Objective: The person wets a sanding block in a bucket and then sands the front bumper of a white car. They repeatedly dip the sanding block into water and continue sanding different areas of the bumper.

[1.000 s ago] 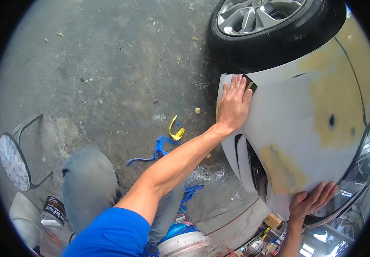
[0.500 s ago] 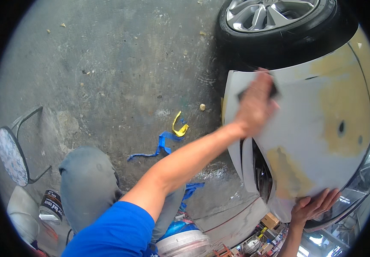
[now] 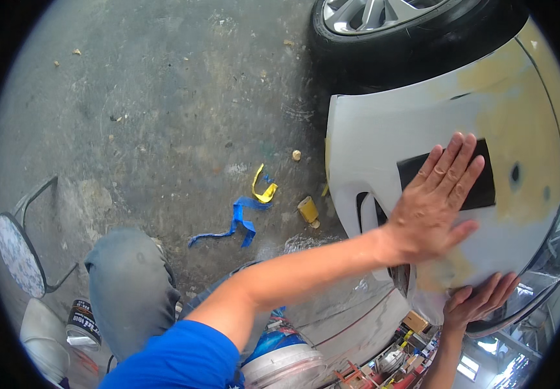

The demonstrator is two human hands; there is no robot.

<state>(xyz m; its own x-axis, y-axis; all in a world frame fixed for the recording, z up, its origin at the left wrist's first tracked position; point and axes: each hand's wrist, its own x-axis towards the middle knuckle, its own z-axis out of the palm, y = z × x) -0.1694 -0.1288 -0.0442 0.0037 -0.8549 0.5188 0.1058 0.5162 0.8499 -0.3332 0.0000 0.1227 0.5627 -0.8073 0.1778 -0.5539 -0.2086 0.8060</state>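
My left hand [image 3: 435,201] lies flat with its fingers spread, palm down on a black rectangular sheet of sandpaper [image 3: 484,188]. Under the sheet is a car bumper [image 3: 383,129], grey with yellowish filler patches and a dark oval spot [image 3: 515,172]. My palm and fingers cover the middle of the sandpaper. Lower right, my right hand [image 3: 480,301] rests at the bumper's edge beside the headlight [image 3: 545,253], fingers stretched out and holding nothing that I can see.
A wheel [image 3: 409,45] stands beyond the bumper. On the concrete floor lie blue tape [image 3: 238,220], yellow tape [image 3: 268,193] and a yellow roll [image 3: 308,209]. Left are a round-topped stool [image 3: 19,255] and a dark can [image 3: 84,321]. A white bucket [image 3: 283,366] stands near me.
My left hand has slid the sandpaper from the bumper's edge near the wheel toward its middle, rightward and nearer. My right hand stays at the headlight edge. The view has shifted slightly.
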